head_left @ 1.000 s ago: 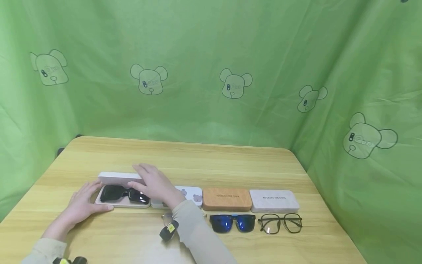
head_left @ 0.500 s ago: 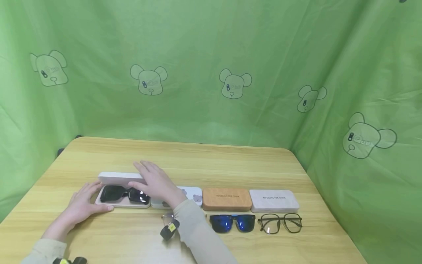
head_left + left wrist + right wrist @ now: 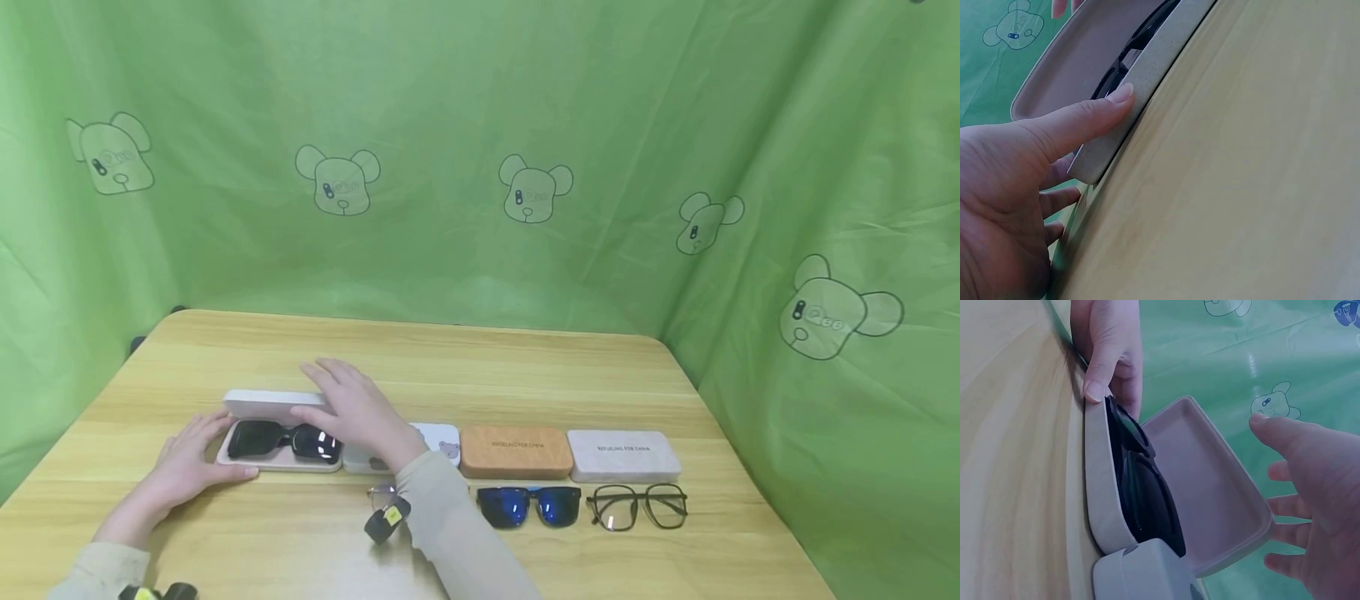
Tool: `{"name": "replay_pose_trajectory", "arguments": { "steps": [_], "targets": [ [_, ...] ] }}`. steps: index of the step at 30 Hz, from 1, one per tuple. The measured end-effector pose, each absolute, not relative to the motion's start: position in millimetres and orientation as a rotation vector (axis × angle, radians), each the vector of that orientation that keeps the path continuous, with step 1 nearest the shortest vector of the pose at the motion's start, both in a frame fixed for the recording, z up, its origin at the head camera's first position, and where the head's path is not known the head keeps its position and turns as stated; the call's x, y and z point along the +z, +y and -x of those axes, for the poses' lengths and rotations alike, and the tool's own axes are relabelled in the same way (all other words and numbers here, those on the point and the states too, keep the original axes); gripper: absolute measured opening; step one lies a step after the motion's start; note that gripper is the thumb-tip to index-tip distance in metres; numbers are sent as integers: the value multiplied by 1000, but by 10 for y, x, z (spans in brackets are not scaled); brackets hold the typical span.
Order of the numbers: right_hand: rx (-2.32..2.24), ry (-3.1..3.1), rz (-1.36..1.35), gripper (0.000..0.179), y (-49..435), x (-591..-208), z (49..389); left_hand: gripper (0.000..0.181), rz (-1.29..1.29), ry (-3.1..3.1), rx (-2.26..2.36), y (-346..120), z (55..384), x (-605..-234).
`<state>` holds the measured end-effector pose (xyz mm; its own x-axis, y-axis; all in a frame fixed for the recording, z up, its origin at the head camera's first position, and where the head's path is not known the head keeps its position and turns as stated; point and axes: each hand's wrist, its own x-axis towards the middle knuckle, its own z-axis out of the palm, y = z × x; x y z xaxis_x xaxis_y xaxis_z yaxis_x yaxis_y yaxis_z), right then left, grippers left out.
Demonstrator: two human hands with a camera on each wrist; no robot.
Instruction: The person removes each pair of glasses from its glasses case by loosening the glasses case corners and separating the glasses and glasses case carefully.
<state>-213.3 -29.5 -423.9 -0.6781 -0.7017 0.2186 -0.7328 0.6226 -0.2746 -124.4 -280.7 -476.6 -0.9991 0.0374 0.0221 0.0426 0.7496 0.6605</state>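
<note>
An open glasses case (image 3: pixel 281 467) with a pale outside and pinkish lining lies at the left end of a row. Black sunglasses (image 3: pixel 283 442) sit folded in its base. My left hand (image 3: pixel 183 471) grips the case's left end, thumb on the front wall and fingers around the far side. Behind the raised lid (image 3: pixel 1204 481), the fingers of my right hand (image 3: pixel 360 412) are extended and touch its outer edge; the thumb stays apart from the lid in the right wrist view. In the left wrist view, the left thumb (image 3: pixel 1094 119) presses near the front corner.
Right of the open case stand a white bear-print case (image 3: pixel 450 450), partly hidden by the right hand, an orange-brown case (image 3: pixel 516 454) and a whitish case (image 3: pixel 624 457), all closed. Before them lie thin-framed glasses (image 3: pixel 382 497), mostly covered by the sleeve, blue-lensed sunglasses (image 3: pixel 528 507) and black-framed glasses (image 3: pixel 637 507).
My right hand has shifted slightly up and away at the lid, its fingertips a bit higher. The left hand, the case and the sunglasses have stayed put.
</note>
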Motion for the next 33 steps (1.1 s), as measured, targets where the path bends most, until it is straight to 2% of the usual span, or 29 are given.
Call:
{"name": "replay_pose_trajectory", "arguments": {
  "steps": [23,33],
  "targets": [
    [513,-2552,-1305,52,-332,-3936,1921,100,101,-2920,-1137,-2838,1231,-4787],
    [420,-2399,-1366,43,-405,-3969,1832,98,99,-2932,-1140,-2834,1231,-4782]
  ]
}}
